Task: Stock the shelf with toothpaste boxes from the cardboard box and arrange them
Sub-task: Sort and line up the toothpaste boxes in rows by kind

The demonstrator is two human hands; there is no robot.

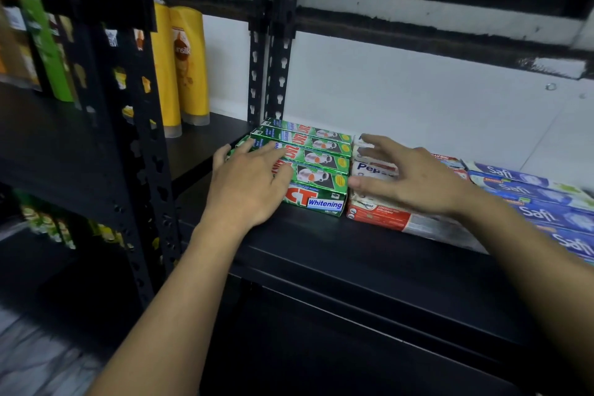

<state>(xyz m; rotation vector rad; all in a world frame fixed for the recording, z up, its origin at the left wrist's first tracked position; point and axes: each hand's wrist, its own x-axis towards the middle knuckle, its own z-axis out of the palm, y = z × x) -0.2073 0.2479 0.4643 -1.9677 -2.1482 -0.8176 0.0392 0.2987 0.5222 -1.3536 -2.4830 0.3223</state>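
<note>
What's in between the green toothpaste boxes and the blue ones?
In the head view, the red-and-white toothpaste boxes lie between the green boxes and the blue boxes. The right hand hovers over them, fingers spread.

left hand flat, fingers spread, on green boxes | right hand spread over white-red boxes, touching them | blue boxes just right of those | all on black shelf | yellow bottles upright, far left
</note>
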